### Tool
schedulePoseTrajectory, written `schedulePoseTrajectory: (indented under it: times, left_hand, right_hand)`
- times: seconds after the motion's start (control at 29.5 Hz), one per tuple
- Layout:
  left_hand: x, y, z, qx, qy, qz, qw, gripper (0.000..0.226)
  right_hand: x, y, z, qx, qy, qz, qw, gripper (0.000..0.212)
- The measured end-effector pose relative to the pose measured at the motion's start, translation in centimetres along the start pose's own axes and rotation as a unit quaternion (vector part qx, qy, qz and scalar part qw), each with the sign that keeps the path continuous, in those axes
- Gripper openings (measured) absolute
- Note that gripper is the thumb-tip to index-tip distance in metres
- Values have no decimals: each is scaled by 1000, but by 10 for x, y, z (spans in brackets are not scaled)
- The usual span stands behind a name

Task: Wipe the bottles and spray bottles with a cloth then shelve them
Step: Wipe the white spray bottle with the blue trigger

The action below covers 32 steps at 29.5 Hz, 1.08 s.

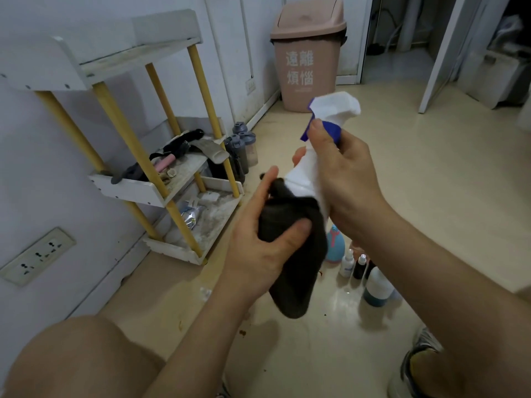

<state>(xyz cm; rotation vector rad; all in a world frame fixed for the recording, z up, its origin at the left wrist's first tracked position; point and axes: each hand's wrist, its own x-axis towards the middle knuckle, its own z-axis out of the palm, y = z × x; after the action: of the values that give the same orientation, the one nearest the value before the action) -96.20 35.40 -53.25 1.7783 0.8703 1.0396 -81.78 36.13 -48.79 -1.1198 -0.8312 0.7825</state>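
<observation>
My right hand (pixel 342 173) grips a white spray bottle (pixel 304 176) with a blue trigger around its neck, held up over the floor. My left hand (pixel 264 239) holds a dark cloth (pixel 290 254) wrapped round the bottle's lower body; the bottle's base is hidden by it. On the floor below stand a pale blue spray bottle (pixel 334 245), two small spray bottles (pixel 347 262) and a white bottle with a teal base (pixel 377 288). The white shelf rack with yellow posts (pixel 161 193) stands at the left against the wall.
Several grey bottles (pixel 240 147) stand on the floor beside the rack. Dark items lie on its middle shelf, a foil pouch on its dusty lowest one. A pink bin (pixel 307 58) is at the back wall. My knee is at the bottom left, my shoe (pixel 416 366) bottom right.
</observation>
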Motion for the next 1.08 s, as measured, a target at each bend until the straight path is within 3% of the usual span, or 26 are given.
schedulePoseTrajectory:
  times: [0.1, 0.17, 0.2, 0.3, 0.47, 0.54, 0.61, 0.68, 0.75, 0.85, 0.91, 1.02, 1.08]
  left_hand:
    - [0, -2, -7, -134, -77, -105, 982, 78]
    - [-3, -1, -9, -278, -137, -172, 935, 67]
    - [-3, 2, -9, -330, -119, -202, 914, 56]
    - [-11, -2, -5, -346, 14, -258, 902, 26]
    - [8, 11, -2, -279, 37, -238, 930, 34]
    - [20, 5, -7, -200, 83, -202, 955, 20]
    - [20, 2, -8, -158, 97, -148, 971, 27]
    - [14, 2, -11, -174, 81, -122, 974, 28]
    - [6, 10, -9, -231, 46, -148, 961, 35]
    - [0, 5, 0, -155, -36, -160, 974, 44]
    - [-5, -2, 9, -118, -45, -155, 980, 46]
    - [-9, -2, 22, -94, -29, -75, 992, 48]
    - [-11, 2, 26, -74, -46, -21, 996, 45]
  right_hand:
    - [-8, -15, 5, 38, -72, -6, 997, 24]
    - [-14, -21, 7, 89, -115, 30, 989, 25]
    - [-17, -24, 9, 110, -135, 46, 984, 26]
    - [-22, -24, 12, 96, -162, 39, 981, 27]
    - [-21, -13, 8, 71, -70, 21, 995, 30]
    - [-21, -10, 7, 61, -36, 19, 997, 31]
    - [-21, -9, 7, 76, -21, 25, 997, 30]
    - [-19, -8, 6, 78, -16, 31, 996, 30]
    - [-15, -7, 5, 62, 1, 16, 998, 31]
    - [-8, -1, 1, -12, 51, -70, 996, 27]
    - [-7, 8, 1, -60, 67, -142, 986, 23]
    - [-6, 23, 3, -138, 70, -222, 963, 28]
    - [0, 33, 0, -149, 97, -183, 967, 25]
